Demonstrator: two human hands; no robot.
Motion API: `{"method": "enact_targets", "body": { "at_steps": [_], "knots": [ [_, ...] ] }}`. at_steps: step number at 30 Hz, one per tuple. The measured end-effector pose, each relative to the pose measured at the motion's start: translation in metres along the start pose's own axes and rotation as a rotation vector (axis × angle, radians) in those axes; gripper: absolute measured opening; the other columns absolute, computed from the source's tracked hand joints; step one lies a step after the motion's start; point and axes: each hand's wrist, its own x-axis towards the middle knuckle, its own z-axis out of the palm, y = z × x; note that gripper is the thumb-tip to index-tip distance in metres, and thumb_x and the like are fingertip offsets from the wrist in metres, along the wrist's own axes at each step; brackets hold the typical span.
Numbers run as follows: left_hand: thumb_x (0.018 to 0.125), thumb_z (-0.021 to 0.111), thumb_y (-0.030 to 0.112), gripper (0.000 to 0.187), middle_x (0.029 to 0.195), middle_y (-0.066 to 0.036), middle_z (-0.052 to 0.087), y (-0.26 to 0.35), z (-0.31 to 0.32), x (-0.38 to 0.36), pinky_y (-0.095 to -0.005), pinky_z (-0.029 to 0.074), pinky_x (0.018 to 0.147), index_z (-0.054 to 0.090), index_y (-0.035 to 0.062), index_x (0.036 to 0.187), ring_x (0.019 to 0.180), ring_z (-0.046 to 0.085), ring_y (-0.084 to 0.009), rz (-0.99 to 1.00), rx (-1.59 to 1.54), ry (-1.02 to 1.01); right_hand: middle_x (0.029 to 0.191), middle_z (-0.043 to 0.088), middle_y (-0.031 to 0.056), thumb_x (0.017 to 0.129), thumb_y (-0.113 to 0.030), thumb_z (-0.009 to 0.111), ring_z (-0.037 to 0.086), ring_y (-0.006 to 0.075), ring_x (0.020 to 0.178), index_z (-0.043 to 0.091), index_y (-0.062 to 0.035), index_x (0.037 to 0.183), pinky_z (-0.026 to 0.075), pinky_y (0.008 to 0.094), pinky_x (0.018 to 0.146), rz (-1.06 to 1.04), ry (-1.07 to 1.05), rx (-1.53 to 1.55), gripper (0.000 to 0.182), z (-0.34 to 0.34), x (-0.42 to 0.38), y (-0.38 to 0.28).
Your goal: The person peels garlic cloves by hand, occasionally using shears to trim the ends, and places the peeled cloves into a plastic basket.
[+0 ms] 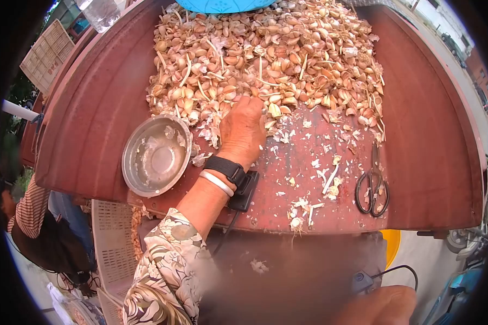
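Note:
A wide heap of loose garlic cloves (287,54) with dry skins and stalks covers the back of the red metal tray (417,135). At the heap's near edge is my left hand (243,127), its fingers curled downward among the cloves; what they hold is hidden. A black strap with a small device and a white bangle circle that wrist. Close to its left, a metal bowl (160,157) with a few bits of skin sits tilted on the tray. My right hand (382,306) shows only partly at the bottom edge, blurred, its fingers hidden.
Black-handled scissors (372,189) lie at the right on the tray. Skin scraps and a garlic stalk (331,179) are scattered near the front edge. A blue basin (225,5) stands behind the heap. At left are a plastic crate (114,238) and another person (43,227).

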Motion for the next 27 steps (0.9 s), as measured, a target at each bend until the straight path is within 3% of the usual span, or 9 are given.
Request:
{"method": "enact_targets", "body": {
  "at_steps": [2, 5, 11, 14, 18, 21, 24, 25, 27],
  "knots": [
    [0.082, 0.065, 0.007, 0.021, 0.091, -0.009, 0.062, 0.002, -0.007, -0.009, -0.0344, 0.049, 0.072, 0.063, 0.0043, 0.103, 0.081, 0.061, -0.0253, -0.004, -0.209, 0.05, 0.094, 0.062, 0.0232, 0.085, 0.002, 0.067, 0.061, 0.0273, 0.075, 0.063, 0.0089, 0.095, 0.049, 0.0342, 0.061, -0.019, -0.003, -0.035, 0.013, 0.001, -0.001, -0.002],
    [0.09, 0.061, 0.012, 0.023, 0.094, -0.006, 0.065, 0.016, -0.036, -0.04, -0.0287, 0.048, 0.066, 0.06, 0.0011, 0.11, 0.079, 0.064, -0.0169, -0.334, -1.042, -0.224, 0.093, 0.062, 0.023, 0.085, 0.002, 0.067, 0.06, 0.0271, 0.072, 0.063, 0.0084, 0.093, 0.048, 0.0344, 0.059, -0.043, 0.01, -0.049, 0.011, 0.008, 0.0, 0.002],
    [0.093, 0.058, 0.013, 0.029, 0.098, -0.004, 0.065, 0.048, -0.109, -0.104, -0.024, 0.047, 0.067, 0.058, -0.001, 0.118, 0.081, 0.063, -0.011, -0.539, -1.517, -0.388, 0.084, 0.061, 0.0189, 0.083, -0.005, 0.071, 0.058, 0.0256, 0.065, 0.062, 0.0055, 0.09, 0.046, 0.0317, 0.057, -0.045, 0.112, -0.028, 0.016, 0.038, -0.004, 0.02],
    [0.088, 0.061, 0.01, 0.033, 0.092, -0.015, 0.063, 0.064, -0.157, -0.142, -0.0328, 0.052, 0.064, 0.054, -0.0049, 0.116, 0.073, 0.063, -0.0222, -0.399, -1.572, -0.341, 0.086, 0.06, 0.0174, 0.084, -0.003, 0.066, 0.059, 0.0193, 0.07, 0.057, 0.0036, 0.102, 0.047, 0.028, 0.06, -0.152, 0.325, -0.076, 0.022, 0.036, -0.016, 0.033],
    [0.079, 0.064, 0.0, 0.022, 0.094, -0.026, 0.06, 0.075, -0.204, -0.171, -0.0389, 0.054, 0.067, 0.062, -0.0053, 0.1, 0.076, 0.063, -0.0304, 0.401, -1.76, -0.333, 0.106, 0.058, 0.021, 0.085, 0.002, 0.061, 0.061, 0.0174, 0.081, 0.052, 0.0025, 0.112, 0.052, 0.0307, 0.074, -0.193, 0.848, -0.1, 0.028, 0.009, -0.005, 0.063],
    [0.08, 0.067, -0.005, 0.012, 0.096, -0.029, 0.061, 0.102, -0.228, -0.187, -0.0426, 0.055, 0.068, 0.064, -0.0137, 0.089, 0.078, 0.063, -0.0352, 0.504, -1.799, -0.073, 0.115, 0.058, 0.0151, 0.091, -0.002, 0.058, 0.062, 0.015, 0.086, 0.052, 0.0025, 0.121, 0.051, 0.028, 0.076, 0.201, 0.713, -0.336, 0.031, 0.036, 0.052, 0.108],
    [0.079, 0.066, -0.008, 0.014, 0.099, -0.033, 0.059, 0.092, -0.243, -0.192, -0.0445, 0.055, 0.071, 0.064, -0.0159, 0.09, 0.08, 0.061, -0.0386, 0.532, -1.848, -0.062, 0.112, 0.062, 0.0103, 0.091, -0.003, 0.058, 0.061, 0.0123, 0.09, 0.055, 0.0014, 0.123, 0.049, 0.0241, 0.076, 0.12, 0.422, -0.784, 0.032, 0.018, 0.069, 0.125],
    [0.078, 0.066, -0.008, 0.015, 0.1, -0.034, 0.059, 0.088, -0.246, -0.195, -0.0455, 0.055, 0.073, 0.063, -0.0168, 0.091, 0.081, 0.061, -0.0398, 0.536, -1.874, -0.052, 0.101, 0.066, 0.0059, 0.09, -0.004, 0.059, 0.061, 0.0095, 0.089, 0.061, 0.001, 0.111, 0.05, 0.0235, 0.073, 0.217, 0.658, -0.692, 0.022, 0.012, 0.077, 0.112],
    [0.078, 0.066, -0.009, 0.017, 0.1, -0.036, 0.058, 0.08, -0.227, -0.191, -0.0466, 0.055, 0.074, 0.063, -0.0183, 0.092, 0.082, 0.061, -0.0412, 0.712, -1.873, 0.112, 0.086, 0.067, 0.0031, 0.092, -0.01, 0.058, 0.062, 0.0077, 0.077, 0.064, -0.0007, 0.098, 0.048, 0.0211, 0.06, 0.104, 0.87, -1.009, 0.013, -0.048, 0.083, 0.092]
  ]
}}
